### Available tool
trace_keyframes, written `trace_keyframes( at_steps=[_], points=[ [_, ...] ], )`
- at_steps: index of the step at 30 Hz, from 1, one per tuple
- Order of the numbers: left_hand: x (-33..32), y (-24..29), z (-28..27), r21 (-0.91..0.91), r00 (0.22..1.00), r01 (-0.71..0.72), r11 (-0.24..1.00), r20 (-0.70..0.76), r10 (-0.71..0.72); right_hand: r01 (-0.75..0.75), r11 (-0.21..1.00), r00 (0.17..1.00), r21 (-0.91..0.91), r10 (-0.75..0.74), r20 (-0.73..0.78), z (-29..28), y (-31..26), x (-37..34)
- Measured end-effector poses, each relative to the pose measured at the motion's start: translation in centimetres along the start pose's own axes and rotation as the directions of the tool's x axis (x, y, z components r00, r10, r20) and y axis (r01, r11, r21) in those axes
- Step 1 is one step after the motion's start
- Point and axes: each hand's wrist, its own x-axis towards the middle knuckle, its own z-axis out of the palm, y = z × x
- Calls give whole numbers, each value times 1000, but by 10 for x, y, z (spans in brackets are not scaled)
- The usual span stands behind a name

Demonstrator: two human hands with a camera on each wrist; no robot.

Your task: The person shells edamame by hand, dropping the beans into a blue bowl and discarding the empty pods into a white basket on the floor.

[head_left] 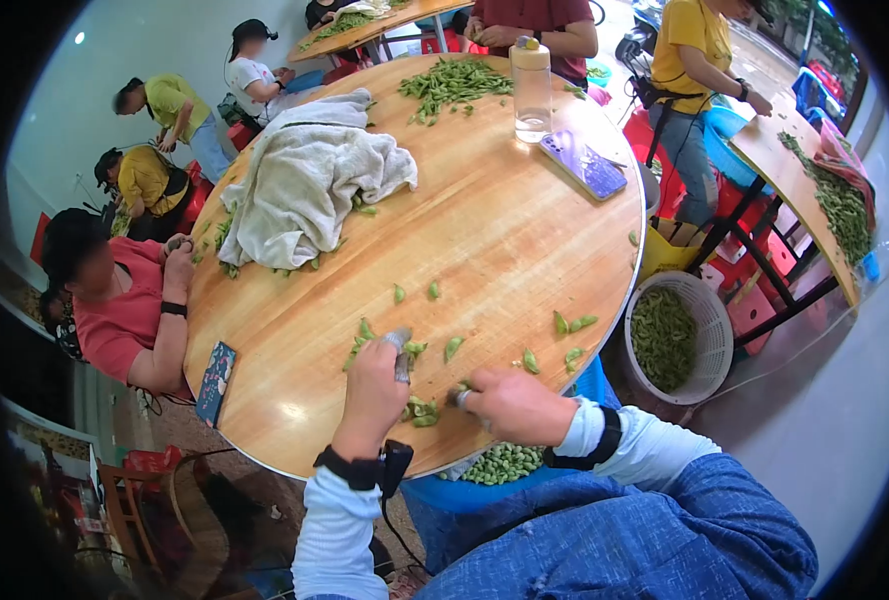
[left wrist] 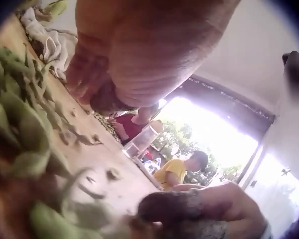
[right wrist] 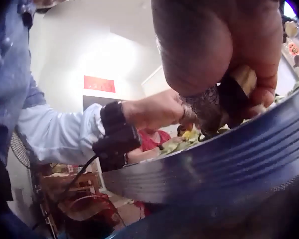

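Note:
Grey wraps cover some fingertips of both hands. The left hand [head_left: 373, 392] is bent down over green pods [head_left: 359, 352] near the table's front edge; in the left wrist view, this hand [left wrist: 144, 50] hangs beside blurred pods [left wrist: 27, 129]. To its right, the right hand [head_left: 520, 405] has bent fingers close to a small group of pods [head_left: 423, 412]. Curled fingers and thumb of the right hand [right wrist: 219, 50] come together above the blue basin's rim [right wrist: 199, 164] in the right wrist view. Whether either hand grips a pod is hidden.
Loose pods [head_left: 530, 361] dot the round wooden table [head_left: 505, 235]. A cloth [head_left: 310, 180], bottle [head_left: 532, 95] and purple phone [head_left: 583, 165] lie or stand farther back. Below the front edge, a blue basin [head_left: 485, 495] holds shelled beans [head_left: 505, 462]. A person in red [head_left: 130, 320] sits left.

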Motion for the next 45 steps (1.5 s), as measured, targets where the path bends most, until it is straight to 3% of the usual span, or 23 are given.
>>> trace_keyframes(
  at_steps=[4,7,11,14,15,17,18,20,23,28,31,43,45],
  points=[
    [15,-28,14,148,994,-45,988,101,30,-258,966,965,-10,258,39,-34,18,-12],
    [21,-33,16,125,992,1,992,127,-18,-282,957,952,70,288,-105,-43,26,-27],
    [23,-35,16,127,982,85,988,158,-105,-259,911,927,322,328,-182,-45,22,-36],
    [19,-28,10,128,998,55,990,-27,-52,-229,838,916,496,358,-180,-44,13,-31],
    [15,-22,8,-58,990,129,990,-43,-132,-218,806,916,550,363,-169,-43,11,-28],
    [8,-4,2,-422,953,257,870,-37,-300,-195,752,928,629,349,-129,-43,7,-22],
    [4,4,2,-623,937,288,728,26,-348,-193,655,924,731,372,-89,-39,5,-19],
    [-9,21,2,-895,903,310,321,172,-394,-177,424,918,888,397,-6,-31,0,-11],
    [-25,44,-2,-922,862,367,120,289,-416,-118,271,933,955,360,13,-22,-6,-5],
    [-42,57,7,-935,841,341,-99,351,-411,-117,210,946,971,320,45,-22,-14,-7],
    [-46,62,10,-934,837,325,-145,356,-416,-124,213,950,969,308,53,-28,-17,-7],
    [-49,67,13,-938,831,339,-75,336,-444,-136,278,954,951,297,50,-31,-21,-7],
    [-52,62,14,-932,847,357,-70,354,-396,-141,288,955,947,293,53,-30,-20,-8]
  ],
)
